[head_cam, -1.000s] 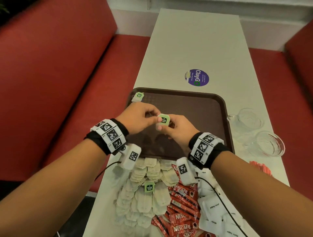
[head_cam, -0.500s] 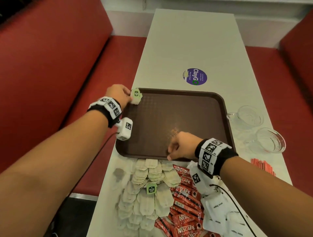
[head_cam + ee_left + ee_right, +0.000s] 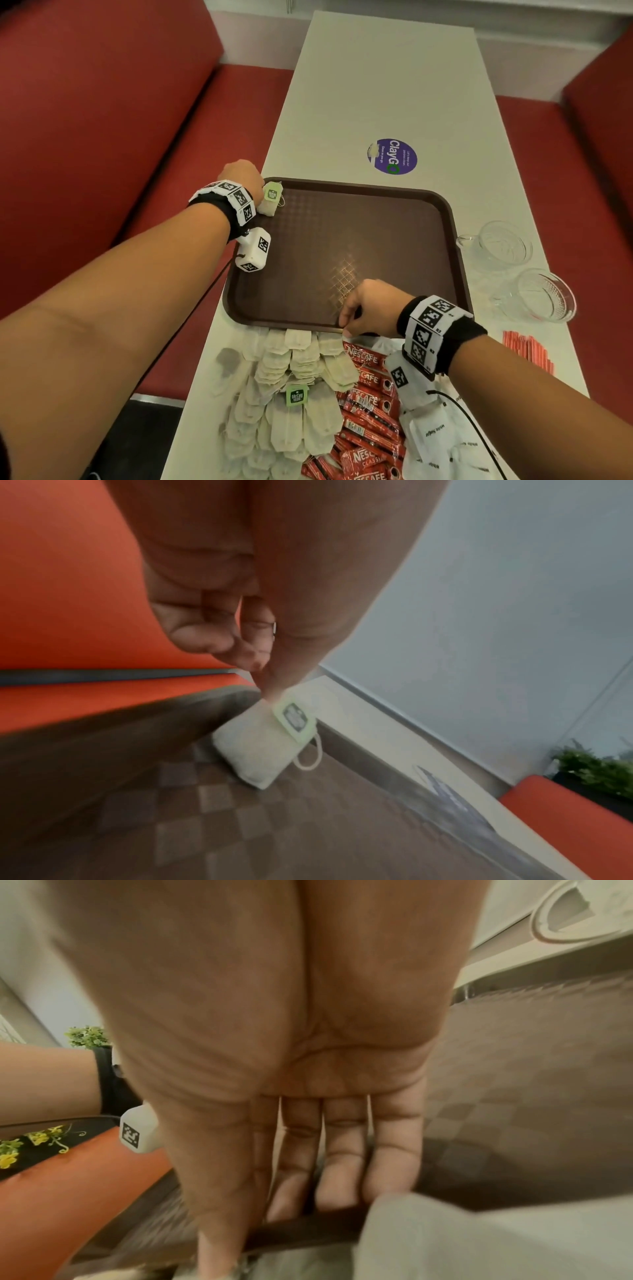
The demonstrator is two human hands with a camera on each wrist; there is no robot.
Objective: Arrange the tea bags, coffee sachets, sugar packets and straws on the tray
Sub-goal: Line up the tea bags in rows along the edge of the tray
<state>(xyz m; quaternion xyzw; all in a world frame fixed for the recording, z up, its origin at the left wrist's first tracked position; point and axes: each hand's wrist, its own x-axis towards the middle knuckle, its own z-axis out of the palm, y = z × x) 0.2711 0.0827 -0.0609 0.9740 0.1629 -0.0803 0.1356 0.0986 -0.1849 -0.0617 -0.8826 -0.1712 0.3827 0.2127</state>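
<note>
Left hand (image 3: 219,631) pinches a tea bag (image 3: 260,746) in the tray (image 3: 342,329) corner; lay it flat before releasing. Right hand (image 3: 370,308) relaxed, empty.

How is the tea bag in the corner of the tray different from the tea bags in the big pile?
The corner tea bag lies alone on the brown tray; the piled tea bags overlap in rows on the white table, not on the tray. The left hand pinches the corner tea bag; no hand grips the piled tea bags. Both have pale paper pouches and a green tag.
</note>
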